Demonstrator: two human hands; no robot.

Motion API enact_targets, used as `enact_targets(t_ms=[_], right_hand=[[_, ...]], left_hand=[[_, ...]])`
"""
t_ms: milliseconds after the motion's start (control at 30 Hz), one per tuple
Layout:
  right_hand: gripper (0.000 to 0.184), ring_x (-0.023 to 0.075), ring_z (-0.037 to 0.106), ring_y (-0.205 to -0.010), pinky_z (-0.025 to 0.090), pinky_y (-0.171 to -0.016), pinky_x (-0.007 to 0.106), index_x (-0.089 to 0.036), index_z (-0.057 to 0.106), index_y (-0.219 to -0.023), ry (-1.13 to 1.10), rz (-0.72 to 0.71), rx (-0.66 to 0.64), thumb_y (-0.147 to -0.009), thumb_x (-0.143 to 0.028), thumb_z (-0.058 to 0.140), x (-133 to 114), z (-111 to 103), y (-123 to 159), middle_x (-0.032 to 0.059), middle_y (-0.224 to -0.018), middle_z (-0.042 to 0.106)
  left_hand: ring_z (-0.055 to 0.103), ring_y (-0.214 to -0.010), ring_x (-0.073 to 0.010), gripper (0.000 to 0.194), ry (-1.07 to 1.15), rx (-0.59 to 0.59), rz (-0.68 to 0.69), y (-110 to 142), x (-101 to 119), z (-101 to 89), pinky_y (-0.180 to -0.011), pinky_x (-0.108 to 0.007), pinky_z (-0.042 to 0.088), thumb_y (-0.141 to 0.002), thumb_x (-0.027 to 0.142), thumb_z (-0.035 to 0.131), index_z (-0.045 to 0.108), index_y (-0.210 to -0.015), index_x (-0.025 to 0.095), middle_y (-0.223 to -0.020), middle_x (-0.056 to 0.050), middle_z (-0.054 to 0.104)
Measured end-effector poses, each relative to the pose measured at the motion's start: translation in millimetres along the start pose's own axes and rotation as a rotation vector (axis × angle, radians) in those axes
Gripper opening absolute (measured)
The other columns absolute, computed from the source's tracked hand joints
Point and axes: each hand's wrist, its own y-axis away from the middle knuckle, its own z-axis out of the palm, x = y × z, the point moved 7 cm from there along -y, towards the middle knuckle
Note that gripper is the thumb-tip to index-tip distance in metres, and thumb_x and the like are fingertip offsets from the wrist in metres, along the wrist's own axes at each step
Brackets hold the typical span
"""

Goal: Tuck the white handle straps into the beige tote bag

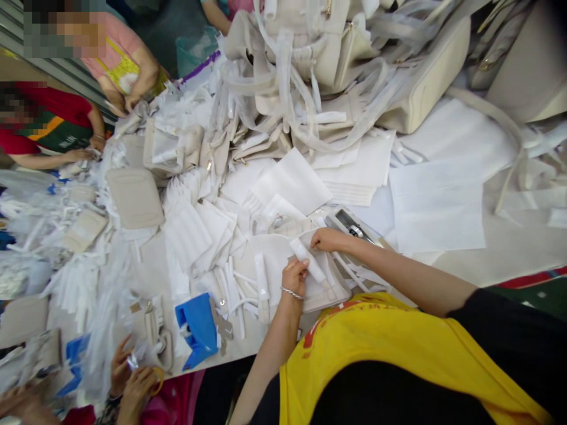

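Note:
My left hand (295,277), with a thin bracelet at the wrist, pinches the lower part of a white paper-wrapped strap (309,264). My right hand (325,239) is closed on the same strap's upper end. The strap lies over a flat cream bag (274,260) on the table just in front of my yellow apron. Several more white-wrapped straps (261,283) lie on the bag to the left of my hands.
Cream handbags (420,77) and loose straps are heaped at the back. White paper sheets (436,203) and folded paper stacks (190,230) cover the table. A blue plastic piece (197,327) sits at the near edge. A grey tool (349,224) lies beside my right hand. Other people's hands (128,378) work at left.

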Motion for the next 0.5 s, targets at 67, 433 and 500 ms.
enact_targets(t_ms=[67, 433, 500], right_hand=[[0.023, 0.0155, 0.058, -0.072, 0.039, -0.062, 0.02, -0.019, 0.069, -0.078, 0.008, -0.014, -0.017, -0.063, -0.018, 0.052, -6, 1, -3, 0.0015, -0.076, 0.067], [0.024, 0.0134, 0.055, -0.061, 0.038, -0.054, 0.02, -0.016, 0.069, -0.074, -0.221, -0.015, -0.008, -0.061, -0.015, 0.048, 2, 14, -7, -0.0003, -0.061, 0.064], [0.024, 0.0136, 0.055, -0.061, 0.038, -0.055, 0.02, -0.015, 0.069, -0.074, -0.253, 0.005, 0.042, -0.061, -0.015, 0.048, 10, 18, -8, 0.0004, -0.063, 0.065]], left_hand=[[0.035, -0.045, -0.0016, 0.021, 0.023, 0.0, -0.003, 2, 0, 1.3, -0.04, -0.017, 0.022, -0.045, 0.016, 0.07, 0.054, -0.057, 0.01, -0.051, 0.005, 0.042], [0.037, -0.041, -0.0025, 0.028, 0.007, 0.183, -0.075, 7, -7, 2.3, -0.036, -0.016, 0.025, -0.042, 0.02, 0.072, 0.053, -0.062, 0.011, -0.046, 0.006, 0.043], [0.037, -0.04, -0.0025, 0.03, 0.005, 0.206, -0.069, 8, -7, 2.0, -0.036, -0.016, 0.025, -0.041, 0.02, 0.072, 0.054, -0.063, 0.011, -0.047, 0.006, 0.044]])
